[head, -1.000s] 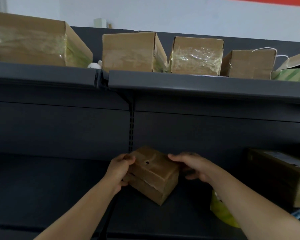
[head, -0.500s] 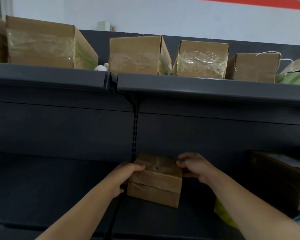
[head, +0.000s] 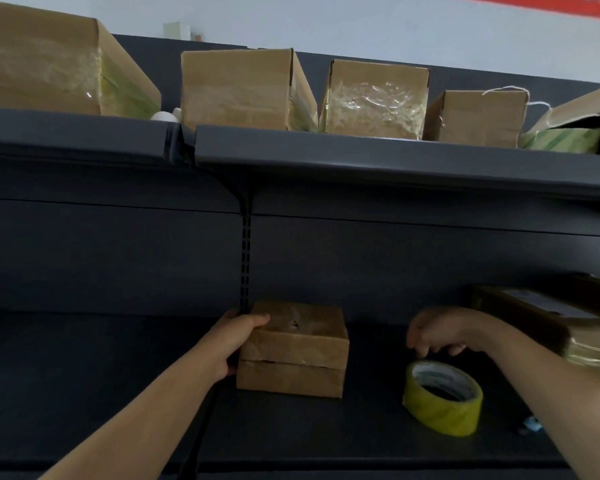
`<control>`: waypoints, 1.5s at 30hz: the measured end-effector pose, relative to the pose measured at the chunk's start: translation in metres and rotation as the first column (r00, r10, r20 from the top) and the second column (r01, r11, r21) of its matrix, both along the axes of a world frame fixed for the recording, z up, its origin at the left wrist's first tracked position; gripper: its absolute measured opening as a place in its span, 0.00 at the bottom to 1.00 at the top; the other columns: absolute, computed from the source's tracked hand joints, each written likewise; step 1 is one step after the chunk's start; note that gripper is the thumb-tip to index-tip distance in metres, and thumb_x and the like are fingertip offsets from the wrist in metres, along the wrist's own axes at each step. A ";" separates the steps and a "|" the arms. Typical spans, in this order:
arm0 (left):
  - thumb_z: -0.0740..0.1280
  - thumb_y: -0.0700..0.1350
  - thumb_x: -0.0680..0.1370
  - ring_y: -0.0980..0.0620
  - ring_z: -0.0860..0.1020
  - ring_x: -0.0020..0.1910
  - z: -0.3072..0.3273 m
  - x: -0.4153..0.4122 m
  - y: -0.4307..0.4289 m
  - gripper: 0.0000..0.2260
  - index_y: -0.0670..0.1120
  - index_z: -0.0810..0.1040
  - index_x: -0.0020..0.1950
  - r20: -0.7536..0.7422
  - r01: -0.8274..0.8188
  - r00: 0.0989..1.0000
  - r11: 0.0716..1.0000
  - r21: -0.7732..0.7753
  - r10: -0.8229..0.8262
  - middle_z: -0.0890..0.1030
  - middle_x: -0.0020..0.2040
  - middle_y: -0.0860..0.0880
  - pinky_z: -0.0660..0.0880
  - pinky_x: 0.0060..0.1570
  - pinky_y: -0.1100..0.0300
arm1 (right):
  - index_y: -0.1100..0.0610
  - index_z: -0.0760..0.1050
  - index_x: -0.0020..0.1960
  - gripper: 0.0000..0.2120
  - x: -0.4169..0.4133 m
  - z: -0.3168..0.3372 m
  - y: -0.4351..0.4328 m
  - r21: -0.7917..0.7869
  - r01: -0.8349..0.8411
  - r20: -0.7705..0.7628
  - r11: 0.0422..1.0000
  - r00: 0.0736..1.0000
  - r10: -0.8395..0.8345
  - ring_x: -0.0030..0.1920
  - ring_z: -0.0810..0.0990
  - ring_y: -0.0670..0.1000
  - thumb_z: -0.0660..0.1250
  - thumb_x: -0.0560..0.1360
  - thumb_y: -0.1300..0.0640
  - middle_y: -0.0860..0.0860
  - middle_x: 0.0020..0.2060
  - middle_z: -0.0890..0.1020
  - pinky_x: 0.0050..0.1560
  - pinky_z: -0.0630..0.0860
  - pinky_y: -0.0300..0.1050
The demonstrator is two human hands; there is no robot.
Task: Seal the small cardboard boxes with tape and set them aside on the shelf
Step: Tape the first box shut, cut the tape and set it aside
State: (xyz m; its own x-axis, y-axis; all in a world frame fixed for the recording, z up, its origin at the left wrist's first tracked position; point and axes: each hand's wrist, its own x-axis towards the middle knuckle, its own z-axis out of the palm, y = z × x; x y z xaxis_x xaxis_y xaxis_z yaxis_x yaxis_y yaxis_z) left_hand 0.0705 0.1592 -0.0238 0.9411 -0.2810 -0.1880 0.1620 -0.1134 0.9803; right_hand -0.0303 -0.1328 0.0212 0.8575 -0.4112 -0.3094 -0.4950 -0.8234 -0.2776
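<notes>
Brown small cardboard box (head: 293, 348) sits on dark metal shelf (head: 84, 375), left hand (head: 234, 341) gripping its side. Right hand (head: 437, 336) empty, fingers curled above yellow tape roll (head: 442, 396); next it likely grabs that

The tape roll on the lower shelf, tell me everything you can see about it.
The tape roll is a yellowish clear roll on a pale core, lying slightly tilted on the dark lower shelf, right of the small box. The right hand hovers just above it, apparently not touching. No loose end shows.

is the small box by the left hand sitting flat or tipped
Flat: the small box rests on its base on the lower shelf, top face level, left hand on its side.
</notes>
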 end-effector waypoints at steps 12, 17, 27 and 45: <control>0.72 0.59 0.70 0.42 0.61 0.71 -0.009 0.002 -0.009 0.40 0.56 0.56 0.76 0.129 -0.113 0.986 0.993 0.039 0.107 0.55 0.74 0.45 0.64 0.68 0.45 | 0.62 0.79 0.44 0.04 -0.011 -0.029 -0.019 -0.021 -0.048 0.097 0.999 0.994 0.050 0.36 0.75 0.46 0.68 0.70 0.64 0.52 0.37 0.77 0.30 0.71 0.35; 0.67 0.60 0.74 0.45 0.58 0.72 0.007 -0.015 -0.016 0.28 0.61 0.62 0.72 0.537 -0.341 0.820 0.922 0.183 0.197 0.59 0.72 0.48 0.56 0.70 0.44 | 0.68 0.81 0.48 0.12 -0.006 -0.014 -0.025 0.121 -0.013 0.403 0.993 0.914 -0.037 0.39 0.78 0.50 0.73 0.70 0.60 0.55 0.36 0.79 0.36 0.73 0.41; 0.62 0.47 0.80 0.60 0.66 0.66 0.029 -0.045 -0.057 0.16 0.56 0.73 0.68 0.707 0.121 0.648 0.955 0.271 -0.283 0.71 0.64 0.61 0.61 0.69 0.61 | 0.52 0.82 0.41 0.04 0.005 0.039 0.030 0.252 -0.225 0.581 0.941 0.813 0.039 0.39 0.82 0.45 0.74 0.72 0.60 0.49 0.39 0.84 0.35 0.76 0.36; 0.61 0.39 0.78 0.52 0.79 0.42 0.053 -0.040 -0.040 0.07 0.48 0.76 0.44 0.854 -0.262 0.518 0.944 0.199 -0.036 0.78 0.41 0.51 0.77 0.42 0.55 | 0.52 0.80 0.48 0.09 0.013 0.043 0.074 0.385 -0.370 0.784 0.845 0.614 -0.088 0.49 0.81 0.49 0.70 0.74 0.47 0.50 0.47 0.83 0.44 0.78 0.39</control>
